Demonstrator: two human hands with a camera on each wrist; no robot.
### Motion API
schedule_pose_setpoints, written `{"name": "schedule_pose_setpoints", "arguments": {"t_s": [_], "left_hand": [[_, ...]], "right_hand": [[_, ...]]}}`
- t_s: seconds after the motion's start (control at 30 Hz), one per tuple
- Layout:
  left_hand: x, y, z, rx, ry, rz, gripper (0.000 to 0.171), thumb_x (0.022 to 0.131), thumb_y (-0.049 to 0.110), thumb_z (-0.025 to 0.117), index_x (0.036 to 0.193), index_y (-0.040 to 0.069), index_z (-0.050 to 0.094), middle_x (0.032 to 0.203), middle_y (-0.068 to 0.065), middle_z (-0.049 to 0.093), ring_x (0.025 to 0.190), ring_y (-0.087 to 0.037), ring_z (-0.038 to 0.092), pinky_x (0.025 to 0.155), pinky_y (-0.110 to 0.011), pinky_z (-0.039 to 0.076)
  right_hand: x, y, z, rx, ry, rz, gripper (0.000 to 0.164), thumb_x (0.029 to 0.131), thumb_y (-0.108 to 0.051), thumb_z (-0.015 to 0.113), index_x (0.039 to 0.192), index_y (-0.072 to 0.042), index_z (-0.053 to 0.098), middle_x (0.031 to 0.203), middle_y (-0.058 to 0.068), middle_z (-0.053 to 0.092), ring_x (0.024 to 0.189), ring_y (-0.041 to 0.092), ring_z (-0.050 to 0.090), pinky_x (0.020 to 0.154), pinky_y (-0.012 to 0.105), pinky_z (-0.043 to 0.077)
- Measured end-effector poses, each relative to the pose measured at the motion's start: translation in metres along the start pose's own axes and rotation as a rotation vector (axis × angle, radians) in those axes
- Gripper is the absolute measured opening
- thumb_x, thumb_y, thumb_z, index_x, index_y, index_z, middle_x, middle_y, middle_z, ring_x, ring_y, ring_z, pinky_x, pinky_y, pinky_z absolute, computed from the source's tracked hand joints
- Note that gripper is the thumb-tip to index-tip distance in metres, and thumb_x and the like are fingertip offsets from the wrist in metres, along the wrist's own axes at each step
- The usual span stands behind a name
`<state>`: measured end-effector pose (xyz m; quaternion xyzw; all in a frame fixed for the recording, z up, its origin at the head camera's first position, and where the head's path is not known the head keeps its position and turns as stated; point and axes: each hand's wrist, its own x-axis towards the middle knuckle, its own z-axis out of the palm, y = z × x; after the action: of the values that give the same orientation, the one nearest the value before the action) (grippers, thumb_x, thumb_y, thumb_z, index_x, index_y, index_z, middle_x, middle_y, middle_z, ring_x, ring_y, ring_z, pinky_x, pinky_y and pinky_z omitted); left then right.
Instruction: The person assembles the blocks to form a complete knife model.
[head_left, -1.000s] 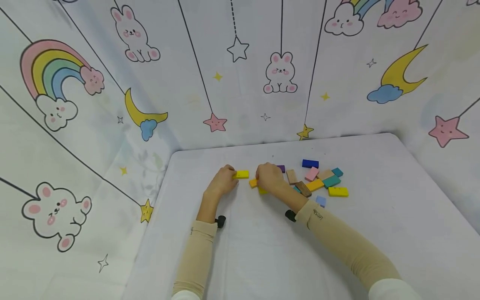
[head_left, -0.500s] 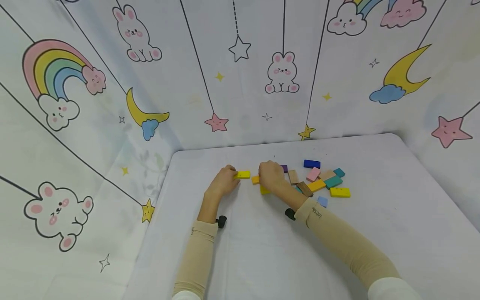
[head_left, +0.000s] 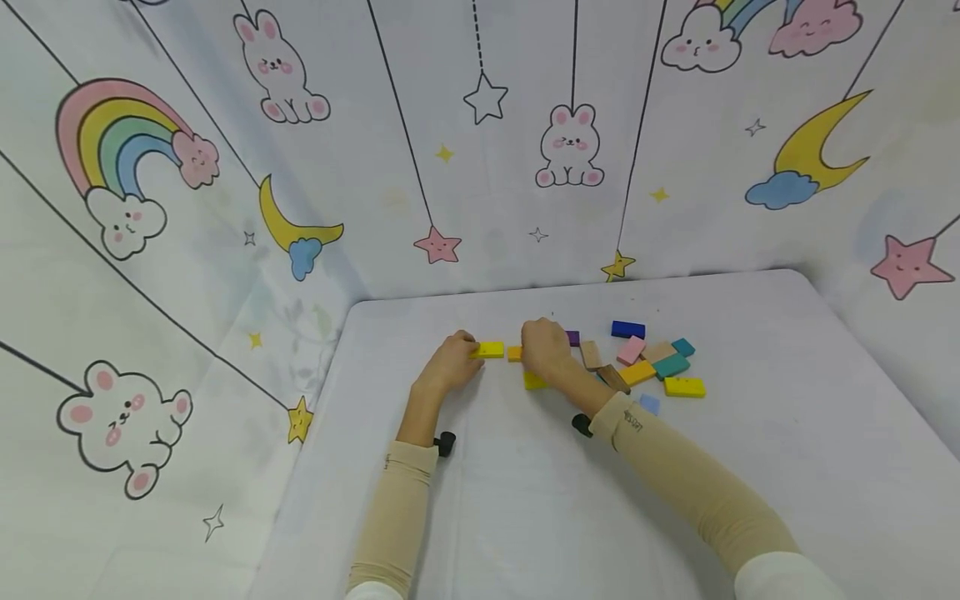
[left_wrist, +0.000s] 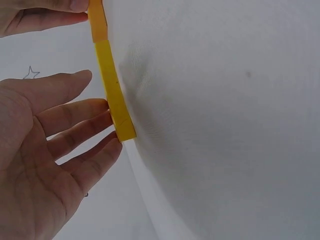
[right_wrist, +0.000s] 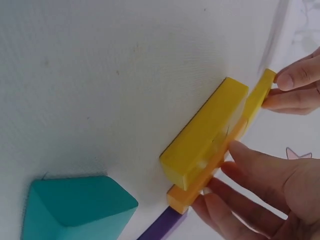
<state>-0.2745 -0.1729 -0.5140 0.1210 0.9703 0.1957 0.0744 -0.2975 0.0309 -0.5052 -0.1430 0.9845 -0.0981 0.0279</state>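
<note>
In the head view my left hand (head_left: 453, 362) is at the left end of a yellow block (head_left: 491, 350). Its fairly straight fingertips touch the block's side in the left wrist view, the thumb standing apart. My right hand (head_left: 546, 350) holds an orange block (right_wrist: 207, 175) between thumb and fingers, partly hidden from above. The ends of the orange block (left_wrist: 98, 22) and the yellow block (left_wrist: 114, 90) meet in the left wrist view. A second yellow block (right_wrist: 205, 132) lies alongside the orange one, on the near side.
A purple block (head_left: 573, 338) sits just beyond the right hand. Several loose blocks lie farther right, among them a dark blue block (head_left: 628, 329), a pink block (head_left: 631, 350), a teal block (head_left: 671, 366) and a yellow block (head_left: 685, 387). A printed cloth hangs behind the white table (head_left: 517, 517).
The orange block has moved away from me, into line with the left yellow block, along with my right hand. My left hand stays at its block. The head view has shifted slightly.
</note>
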Motion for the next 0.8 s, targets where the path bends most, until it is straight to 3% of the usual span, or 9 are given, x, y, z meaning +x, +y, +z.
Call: {"name": "schedule_pose_setpoints", "arguments": {"t_s": [0.47,0.8], "left_hand": [[-0.001,-0.001,0.001,-0.023,-0.003,-0.013,0.046,0.104,0.024,0.066,0.142,-0.001,0.063,0.146,-0.013,0.055,0.130,-0.029,0.056,0.111,-0.042,0.047],[-0.001,-0.001,0.001,-0.024,0.000,-0.002,0.047,0.104,0.025,0.065,0.142,-0.001,0.062,0.145,-0.013,0.055,0.129,-0.029,0.055,0.110,-0.041,0.047]], "right_hand": [[0.010,0.004,0.000,0.089,-0.029,-0.092,0.020,0.093,-0.006,0.075,0.112,-0.005,0.081,0.114,0.010,0.076,0.109,0.028,0.069,0.098,0.040,0.056],[0.014,0.005,-0.001,0.120,-0.043,-0.101,0.020,0.092,-0.006,0.077,0.112,-0.005,0.081,0.114,0.012,0.075,0.111,0.030,0.066,0.103,0.042,0.053]]}}
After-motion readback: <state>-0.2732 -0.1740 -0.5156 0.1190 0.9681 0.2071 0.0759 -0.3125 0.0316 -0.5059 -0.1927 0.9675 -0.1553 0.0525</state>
